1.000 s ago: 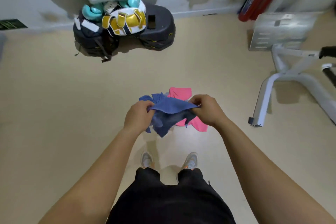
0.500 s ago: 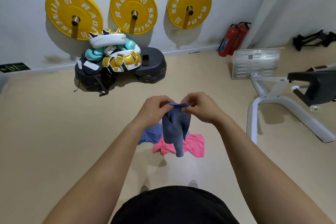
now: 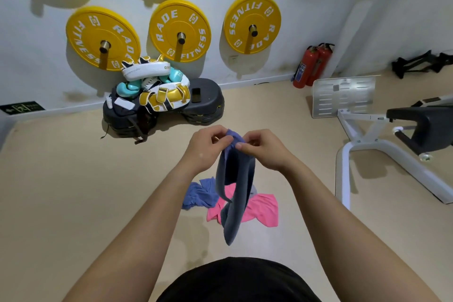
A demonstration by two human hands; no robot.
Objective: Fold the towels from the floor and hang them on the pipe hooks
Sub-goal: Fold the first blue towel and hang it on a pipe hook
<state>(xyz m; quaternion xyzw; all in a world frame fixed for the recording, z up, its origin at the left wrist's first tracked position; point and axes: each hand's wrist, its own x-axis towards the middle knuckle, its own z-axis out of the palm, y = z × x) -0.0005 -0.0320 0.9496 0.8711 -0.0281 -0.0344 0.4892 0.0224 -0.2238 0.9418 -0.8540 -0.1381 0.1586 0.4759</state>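
A grey-blue towel hangs in a long drooping fold in front of me. My left hand and my right hand pinch its top edge close together, fingers curled on the cloth. Below it on the beige floor lie a pink towel and a crumpled lighter blue towel. No pipe hooks are in view.
Yellow weight plates hang on wall pegs. A black step platform by the wall carries boxing pads. Two red fire extinguishers stand in the corner. A white exercise machine frame is at the right.
The towel has been lifted off the floor pile and my hands have come together at its top edge. My view has tilted up toward the wall.
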